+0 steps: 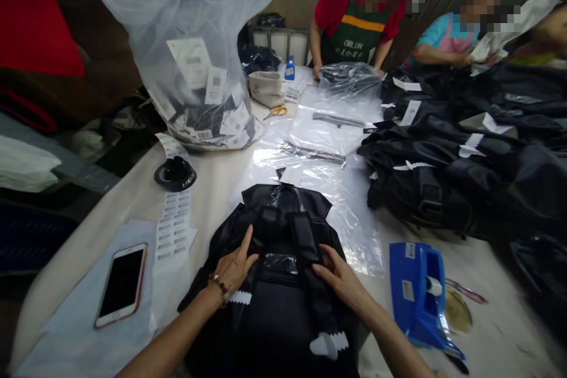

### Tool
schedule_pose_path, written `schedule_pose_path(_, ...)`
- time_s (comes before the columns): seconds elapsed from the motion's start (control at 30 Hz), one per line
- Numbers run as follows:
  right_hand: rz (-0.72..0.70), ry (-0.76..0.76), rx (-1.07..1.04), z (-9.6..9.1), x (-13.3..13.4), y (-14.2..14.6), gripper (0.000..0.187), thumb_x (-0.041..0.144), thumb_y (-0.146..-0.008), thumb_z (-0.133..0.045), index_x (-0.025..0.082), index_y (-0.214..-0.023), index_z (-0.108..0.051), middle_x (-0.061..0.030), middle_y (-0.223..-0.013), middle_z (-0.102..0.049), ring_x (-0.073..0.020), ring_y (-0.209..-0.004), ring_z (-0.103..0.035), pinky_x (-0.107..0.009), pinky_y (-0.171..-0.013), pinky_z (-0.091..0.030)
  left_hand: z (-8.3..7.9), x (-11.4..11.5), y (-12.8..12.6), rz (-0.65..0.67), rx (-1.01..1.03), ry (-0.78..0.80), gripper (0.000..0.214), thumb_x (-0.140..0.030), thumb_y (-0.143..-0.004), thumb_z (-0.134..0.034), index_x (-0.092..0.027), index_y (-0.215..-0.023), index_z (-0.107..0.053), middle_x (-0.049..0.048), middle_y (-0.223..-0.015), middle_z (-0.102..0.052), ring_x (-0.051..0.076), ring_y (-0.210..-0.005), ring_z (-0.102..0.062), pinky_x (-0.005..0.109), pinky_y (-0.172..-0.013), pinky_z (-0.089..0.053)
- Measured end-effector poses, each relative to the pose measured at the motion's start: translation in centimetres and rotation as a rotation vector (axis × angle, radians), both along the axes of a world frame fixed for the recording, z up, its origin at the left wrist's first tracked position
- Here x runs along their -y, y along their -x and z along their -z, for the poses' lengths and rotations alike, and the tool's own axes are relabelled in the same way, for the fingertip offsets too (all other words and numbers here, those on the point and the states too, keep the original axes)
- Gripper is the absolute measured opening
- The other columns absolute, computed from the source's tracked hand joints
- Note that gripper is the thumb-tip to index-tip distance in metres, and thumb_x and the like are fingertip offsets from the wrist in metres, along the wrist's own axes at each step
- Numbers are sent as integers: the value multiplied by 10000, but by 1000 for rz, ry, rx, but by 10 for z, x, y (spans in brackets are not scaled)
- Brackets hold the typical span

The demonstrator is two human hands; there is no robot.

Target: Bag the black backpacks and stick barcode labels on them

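On a worktable (216, 180), beneath two bare hands, a black backpack (283, 313) lies straps up, its smooth dark surface broken by a shiny clear patch (280, 263) between the hands and jagged-edged white strips (328, 345) nearer the wrists. The left hand (233, 271) rests on it, forefinger extended and thumb spread apart; the right hand (341, 277) angles in opposite, thumb and fingertips at a strap (305, 239), whether pinching it cannot be told. Clear plastic (354, 224) lies just beyond the grip.
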State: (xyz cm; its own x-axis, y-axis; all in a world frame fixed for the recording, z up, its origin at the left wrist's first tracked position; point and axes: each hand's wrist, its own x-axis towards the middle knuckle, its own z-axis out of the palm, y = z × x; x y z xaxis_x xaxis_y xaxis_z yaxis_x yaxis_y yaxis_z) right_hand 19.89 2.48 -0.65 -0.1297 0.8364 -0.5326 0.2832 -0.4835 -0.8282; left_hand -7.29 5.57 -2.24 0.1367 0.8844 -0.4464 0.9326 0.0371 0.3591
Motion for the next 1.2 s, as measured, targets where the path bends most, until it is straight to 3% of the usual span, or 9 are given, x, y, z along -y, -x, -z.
schedule_pose_path(0.1,-88,-1,-14,-13,22,-15,633,418,-680,-667,170,-1223,-455,-71,-1060,-631,-231,-987,-577,-348,-860,-441,-2,0,-1,-18,1,16,666,-332,-916,-371,-229,-1430,40,63,-1002,-649,214,-976,-613,289,-802,-437)
schedule_pose_path(0.27,-41,-78,145,3,36,-7,189,359,-727,-580,186,-802,-592,-8,-796,-643,-186,-771,-587,-272,-696,-442,0,0,-3,-11,-25,9,666,-327,-916,-369,-209,-1431,36,88,-1049,-636,223,-992,-607,295,-806,-436)
schedule_pose_path(0.5,-15,-162,636,34,20,15,220,320,-820,-417,212,-947,-561,-47,-814,-648,-238,-810,-618,-334,-720,-441,-2,-1,2,-11,-33,36,674,-268,-907,-377,-181,-1430,40,34,-810,-659,187,-754,-644,271,-693,-451)
schedule_pose_path(0.6,-6,-276,678,45,23,15,335,326,-834,-412,186,-1127,-496,-80,-976,-636,-233,-880,-619,-351,-758,-478,-8,-1,2,38,-98,-167,695,-162,-855,-410,-179,-1435,-28,92,-977,-636,219,-897,-621,317,-750,-467)
schedule_pose_path(0.77,-90,-858,806,37,19,19,588,131,-799,-374,191,-1373,-262,-129,-1387,-344,-242,-1262,-360,-431,-964,-406,-15,-24,-20,306,-63,-669,603,-100,-791,-418,-124,-1379,-285,133,-1412,-336,276,-1326,-245,421,-1031,-332)
schedule_pose_path(0.87,-295,-989,847,10,4,25,659,57,-665,-391,162,-1315,-384,-125,-1467,-195,-301,-1330,-220,-518,-1015,-323,-3,-49,-38,387,-62,-683,511,-218,-860,-405,-62,-1342,-340,149,-1416,-329,278,-1340,-209,441,-1072,-276)
schedule_pose_path(1.0,-336,-1034,876,-13,-29,38,464,184,-747,-464,132,-1205,-514,-121,-1425,-314,-318,-1340,-185,-543,-1065,-223,36,-65,-45,382,-121,-598,594,-366,-867,-451,-62,-1358,-313,165,-1427,-297,301,-1333,-222,476,-1063,-272)
schedule_pose_path(1.1,-326,-989,929,13,-56,51,472,283,-874,-421,119,-1316,-414,-130,-1415,-331,-291,-1336,-217,-519,-1076,-211,60,-62,-41,389,-146,-627,642,-424,-860,-464,-87,-1376,-283,159,-1439,-272,302,-1339,-202,480,-1055,-276)
schedule_pose_path(1.2,-324,-967,986,60,-72,60,511,333,-888,-425,65,-1322,-397,-184,-1397,-336,-327,-1319,-243,-546,-1055,-219,62,-60,-40,408,-145,-661,633,-445,-864,-448,-85,-1366,-307,154,-1428,-299,297,-1331,-230,471,-1048,-287)
